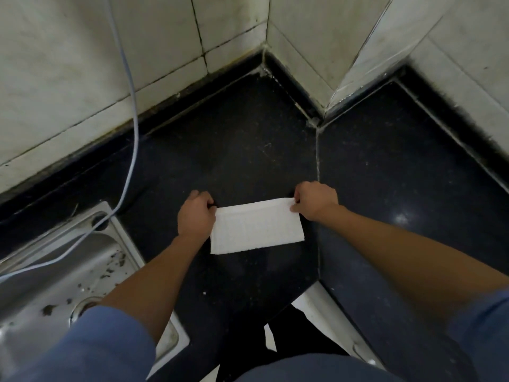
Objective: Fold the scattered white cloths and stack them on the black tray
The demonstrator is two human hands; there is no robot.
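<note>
Blue sleeves [82, 346] fill the near edge, both forearms reaching fwd over the bench [234, 150]. Mid-frame is the white cloth [257, 230], a folded-looking rectangle w/ its long side running across. It lies on or just above the dark bench top; can't tell which.

The left hand [195, 213] grips the far-left corner, fingers curled round the edge. The right hand [315, 201] pinches the far-right corner btw thumb and fingers. Holding both far corners prob keeps that edge taut and straight, so the layers stay aligned for another fold or a flat carry. The near edge is free and a bit uneven at the left, so it may need squaring up.

No black tray in view, nor other cloths, so this one isn't stacked yet.

Outward: a steel sink [41, 285] w/ dark specks sits to the left. A pale cable [132, 86] runs down the tiled wall [82, 64] into it, well apart from the cloth.
</note>
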